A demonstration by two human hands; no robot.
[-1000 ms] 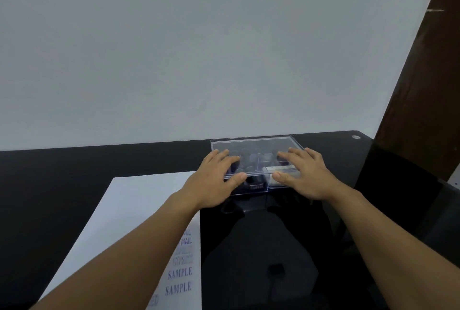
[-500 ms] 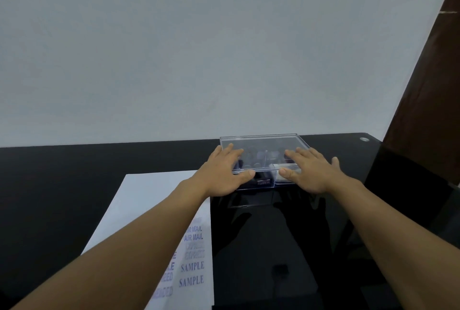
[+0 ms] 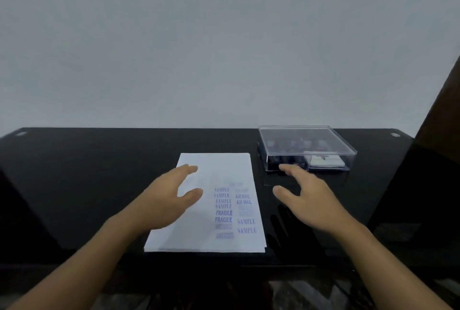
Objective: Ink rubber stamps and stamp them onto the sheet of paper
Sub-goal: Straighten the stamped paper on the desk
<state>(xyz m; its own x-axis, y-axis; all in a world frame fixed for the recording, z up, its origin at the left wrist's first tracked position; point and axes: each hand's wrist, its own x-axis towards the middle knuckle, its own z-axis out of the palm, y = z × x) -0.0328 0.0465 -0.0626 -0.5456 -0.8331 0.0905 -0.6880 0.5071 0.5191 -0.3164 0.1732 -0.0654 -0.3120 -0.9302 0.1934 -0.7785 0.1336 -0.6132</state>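
Both hands have been drawn back from the lid of the clear box [image 3: 306, 145], on which they were laid flat half a second ago, and the view has been swung left so that the whole sheet is now seen. The left hand [image 3: 169, 200] is held open and empty above the bare left part of the sheet of paper [image 3: 224, 167], fingers relaxed and thumb spread; whether it touches the paper cannot be told. The right hand [image 3: 308, 200] is likewise open and empty over the dark bench [image 3: 99, 172], its fingertips close to the box's near left corner. The sheet lies flat just left of the box, and blue impressions [image 3: 224, 212] reading SAMPLE, AIR MAIL and FRAGILE are set in two columns on its right half. The rubber stamps [image 3: 293, 145] are seen dimly inside the closed box, with a white block [image 3: 326, 160] in its near right part. The stamping is judged largely done. If more marks are wanted, the lid should be lifted by opposite edges while the base is steadied, and the sheet should be pressed only on its unprinted left side, so that fresh ink is not smeared.
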